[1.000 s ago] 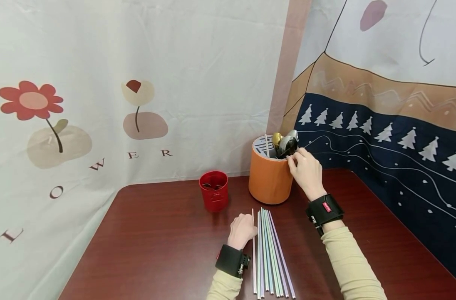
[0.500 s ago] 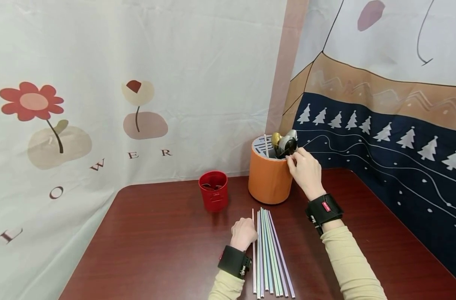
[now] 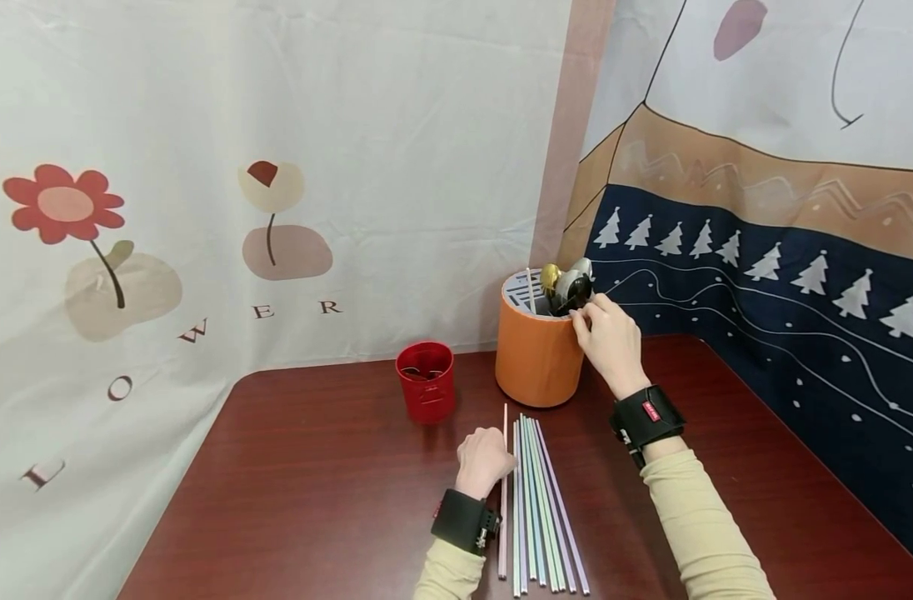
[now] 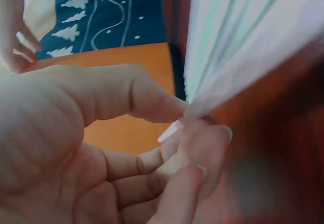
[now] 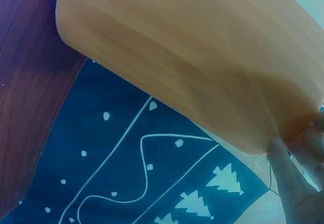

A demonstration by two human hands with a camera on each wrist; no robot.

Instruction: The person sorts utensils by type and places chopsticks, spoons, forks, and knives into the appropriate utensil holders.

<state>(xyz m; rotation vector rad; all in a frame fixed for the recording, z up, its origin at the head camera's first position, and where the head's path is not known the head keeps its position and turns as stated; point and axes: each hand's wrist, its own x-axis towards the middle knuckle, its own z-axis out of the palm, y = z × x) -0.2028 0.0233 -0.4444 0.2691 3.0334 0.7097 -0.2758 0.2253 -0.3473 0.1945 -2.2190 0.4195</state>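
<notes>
My left hand [image 3: 482, 461] pinches a pale pink chopstick [image 3: 503, 533] between thumb and fingertips. The left wrist view shows its thin tip poking out past the fingers. Beside it on the table lies a fan of several pastel chopsticks [image 3: 535, 508]. My right hand [image 3: 610, 346] grips the rim of an orange utensil holder [image 3: 537, 362], with the thumb against its outer wall in the right wrist view. Spoon-like black, silver and gold heads [image 3: 576, 292] stick up from the holder. One pale stick [image 3: 531, 292] stands in its slotted top.
A red cup [image 3: 428, 398] with dark items inside stands left of the orange holder. Printed cloths [image 3: 426, 167] hang behind and to the right of the brown table [image 3: 299, 483].
My left hand first drew back slightly, then moved forward with the pink chopstick, which now sits farther from me and a little apart from the others. My right hand stays at the holder's rim.
</notes>
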